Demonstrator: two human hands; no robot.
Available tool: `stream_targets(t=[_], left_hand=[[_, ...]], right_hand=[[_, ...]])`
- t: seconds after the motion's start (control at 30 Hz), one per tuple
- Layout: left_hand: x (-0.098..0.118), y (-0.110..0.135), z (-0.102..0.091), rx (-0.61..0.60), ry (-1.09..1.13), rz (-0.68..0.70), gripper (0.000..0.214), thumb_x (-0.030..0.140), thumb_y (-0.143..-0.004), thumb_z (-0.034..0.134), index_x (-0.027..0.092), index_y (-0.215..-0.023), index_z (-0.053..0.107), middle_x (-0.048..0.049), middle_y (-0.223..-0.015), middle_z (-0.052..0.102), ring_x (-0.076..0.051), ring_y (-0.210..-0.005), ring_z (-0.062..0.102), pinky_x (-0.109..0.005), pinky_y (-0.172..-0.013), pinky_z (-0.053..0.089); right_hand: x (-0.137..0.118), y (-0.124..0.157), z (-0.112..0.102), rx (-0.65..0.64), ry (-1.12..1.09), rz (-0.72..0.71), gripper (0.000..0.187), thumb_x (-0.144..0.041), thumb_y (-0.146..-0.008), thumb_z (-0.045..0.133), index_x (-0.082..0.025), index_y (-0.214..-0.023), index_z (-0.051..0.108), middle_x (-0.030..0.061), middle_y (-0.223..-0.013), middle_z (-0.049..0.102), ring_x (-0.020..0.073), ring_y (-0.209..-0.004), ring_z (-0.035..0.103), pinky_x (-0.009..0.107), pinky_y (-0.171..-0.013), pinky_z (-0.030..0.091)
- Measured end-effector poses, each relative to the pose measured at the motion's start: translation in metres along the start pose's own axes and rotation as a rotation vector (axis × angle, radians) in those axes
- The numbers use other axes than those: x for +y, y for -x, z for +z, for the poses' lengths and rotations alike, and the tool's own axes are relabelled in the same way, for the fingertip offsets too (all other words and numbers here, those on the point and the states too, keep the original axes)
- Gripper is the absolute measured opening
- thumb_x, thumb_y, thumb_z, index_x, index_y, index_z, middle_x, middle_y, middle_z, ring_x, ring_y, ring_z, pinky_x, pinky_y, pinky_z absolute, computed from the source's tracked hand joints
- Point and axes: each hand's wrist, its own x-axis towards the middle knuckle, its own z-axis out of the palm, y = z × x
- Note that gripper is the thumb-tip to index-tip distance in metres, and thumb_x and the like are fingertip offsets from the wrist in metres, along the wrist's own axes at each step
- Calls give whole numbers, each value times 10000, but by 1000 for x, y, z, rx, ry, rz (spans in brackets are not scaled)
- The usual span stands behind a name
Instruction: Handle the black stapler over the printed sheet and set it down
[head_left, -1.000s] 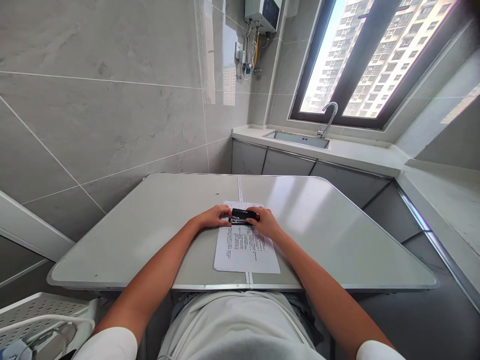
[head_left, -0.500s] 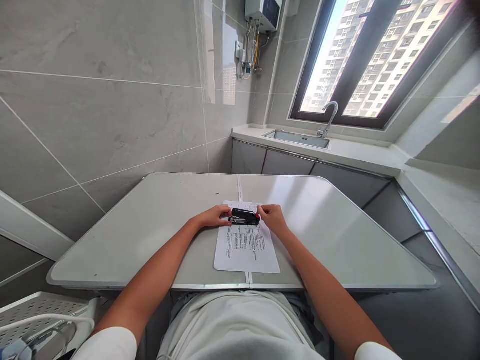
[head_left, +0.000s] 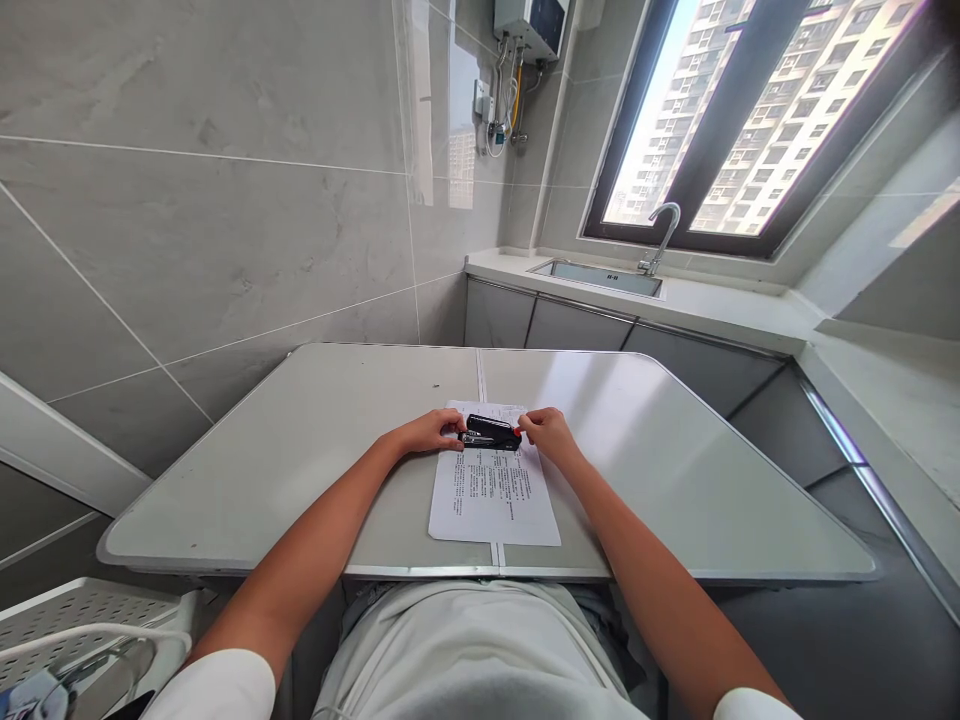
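A black stapler (head_left: 491, 432) lies across the upper part of a printed paper sheet (head_left: 495, 500), its top arm raised from its base at the left end. My left hand (head_left: 433, 431) is closed around that left end, thumb low and fingers higher. My right hand (head_left: 551, 435) has its fingertips pinched at the stapler's right end, where a small red part (head_left: 517, 431) shows. Whether the red part is fixed to the stapler is too small to tell. The paper rests flat over the table's middle seam.
The pale folding table (head_left: 300, 480) has a metal-edged rim. A white perforated basket (head_left: 82, 610) with items in it stands at the lower left. Behind the table are a counter with a sink (head_left: 596, 277) and a faucet (head_left: 661, 238), under a window. A tiled wall rises on the left.
The stapler's top arm tilts up slightly more at its left end. My right hand has shifted a little to the right, with the red part by its fingertips. The paper stays put.
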Motion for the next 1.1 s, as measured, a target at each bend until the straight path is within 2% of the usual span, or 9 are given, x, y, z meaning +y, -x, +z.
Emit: stream_targets(t=[0.13,0.33,0.53,0.73,0.93,1.1], left_hand=[[-1,0,0,-3,7,2,339,457,-817,791,196,-993,666,-39,-1025,617,-200,-941,549,-308,-820,432],[3,1,-1,10,28,-19,375,492,-798,811,195,-991,688,-38,-1006,614,-197,-903,549,-311,-801,441],[4,1,-1,9,29,-16,378,497,-805,806,192,-993,686,-39,-1003,604,-191,-900,535,-310,-805,437],[3,1,-1,14,16,-19,371,497,-808,802,195,-986,680,-27,-991,598,-181,-889,530,-297,-792,423],[3,2,-1,23,8,-23,385,511,-805,802,192,-980,680,-32,-987,597,-183,-883,526,-298,-786,422],[3,1,0,30,13,-13,401,532,-795,807,192,-952,665,-14,-946,586,-168,-838,501,-284,-758,396]], right_hand=[[-1,1,-1,-12,-19,16,382,-368,-749,529,-241,-453,322,-17,-459,342,137,-519,421,277,-511,239],[-3,2,-2,-23,-11,36,345,-318,-747,522,-230,-473,332,-33,-480,385,103,-507,295,284,-521,205],[-4,1,-1,-20,4,45,335,-302,-746,514,-227,-473,334,-47,-475,353,97,-510,248,290,-528,182],[-2,-1,2,-2,13,63,323,-294,-735,516,-228,-470,343,-49,-475,358,98,-507,251,293,-525,182],[5,-3,-2,-71,-28,62,330,-331,-752,516,-219,-465,397,-32,-476,429,106,-506,292,288,-519,216],[6,-3,-8,-109,-10,29,329,-327,-768,525,-214,-476,424,-37,-490,394,105,-518,265,292,-523,209]])
